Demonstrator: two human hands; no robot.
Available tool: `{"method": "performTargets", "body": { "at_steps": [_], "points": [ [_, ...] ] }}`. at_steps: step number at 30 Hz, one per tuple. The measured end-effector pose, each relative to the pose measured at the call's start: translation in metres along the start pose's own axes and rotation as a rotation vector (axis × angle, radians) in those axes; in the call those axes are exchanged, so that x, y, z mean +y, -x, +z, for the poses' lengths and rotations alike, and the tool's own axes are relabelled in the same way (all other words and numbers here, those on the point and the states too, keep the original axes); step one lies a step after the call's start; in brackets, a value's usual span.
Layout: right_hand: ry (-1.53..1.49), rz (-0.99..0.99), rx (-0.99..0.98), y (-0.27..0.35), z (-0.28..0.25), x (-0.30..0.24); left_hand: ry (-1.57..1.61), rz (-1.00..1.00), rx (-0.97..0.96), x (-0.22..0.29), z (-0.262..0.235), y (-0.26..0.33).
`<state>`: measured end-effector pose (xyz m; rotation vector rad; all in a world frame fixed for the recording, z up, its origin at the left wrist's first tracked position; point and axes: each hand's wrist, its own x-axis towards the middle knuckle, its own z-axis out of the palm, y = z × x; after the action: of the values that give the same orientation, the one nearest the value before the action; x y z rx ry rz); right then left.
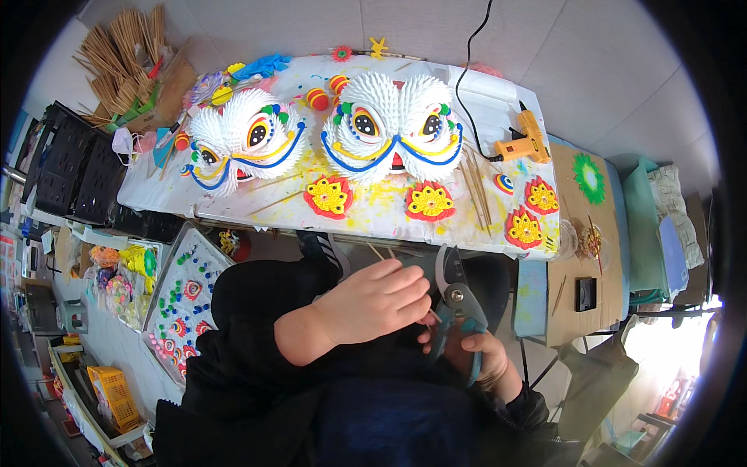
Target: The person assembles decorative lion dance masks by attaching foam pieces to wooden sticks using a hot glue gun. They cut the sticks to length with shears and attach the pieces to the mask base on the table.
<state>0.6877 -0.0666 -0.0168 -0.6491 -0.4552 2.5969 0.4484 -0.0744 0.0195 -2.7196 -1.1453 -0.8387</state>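
My left hand [377, 300] is closed around a couple of thin wooden sticks [376, 251], whose ends poke out beyond the fingers above my lap. Close beside it, my right hand [492, 359] grips the teal handles of pruning shears [459, 294]. The shears' metal blades point away from me and stand apart. A stick end shows between my left fingers and the shears; whether it touches them I cannot tell. Ahead on the white-covered table [366, 226] sit two white lion heads, a left one [245, 140] and a right one [393, 128], with blue and yellow trim.
Several red-and-yellow flower pieces [429, 201] and loose sticks [475, 191] lie along the table. An orange glue gun [529, 138] with a black cord is at the right. Bundled sticks [128, 54] stand at the far left. A tray [187, 284] of small ornaments is by my left knee.
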Motion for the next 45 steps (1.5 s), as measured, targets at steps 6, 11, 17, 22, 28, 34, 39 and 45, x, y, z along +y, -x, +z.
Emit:
{"method": "performTargets", "body": {
  "at_steps": [6,11,17,22,28,34,39,45],
  "points": [
    [-0.001,0.096,0.066,0.005,-0.006,0.0,0.191,-0.001,-0.282,0.008,0.011,0.016],
    [-0.108,0.077,-0.005,0.01,-0.011,-0.005,0.311,-0.084,-0.286,0.007,0.014,0.018],
    [-0.043,-0.132,0.063,0.01,-0.009,-0.013,0.534,-0.581,0.193,-0.03,0.001,0.009],
    [0.069,-0.142,0.082,0.007,-0.006,-0.016,0.741,-0.707,0.485,-0.069,0.027,-0.007],
    [0.095,-0.093,0.118,0.007,-0.008,-0.01,0.845,-0.811,0.544,-0.071,0.056,0.005],
    [0.157,-0.046,0.061,-0.001,-0.002,-0.008,0.861,-0.851,0.518,-0.069,0.055,0.003],
    [1.093,-0.076,0.198,0.018,0.0,-0.042,1.24,-0.981,0.167,-0.044,0.031,0.017],
    [1.616,0.13,0.133,0.019,-0.014,-0.046,1.529,-1.28,-0.2,-0.016,0.039,0.045]
  ]
}}
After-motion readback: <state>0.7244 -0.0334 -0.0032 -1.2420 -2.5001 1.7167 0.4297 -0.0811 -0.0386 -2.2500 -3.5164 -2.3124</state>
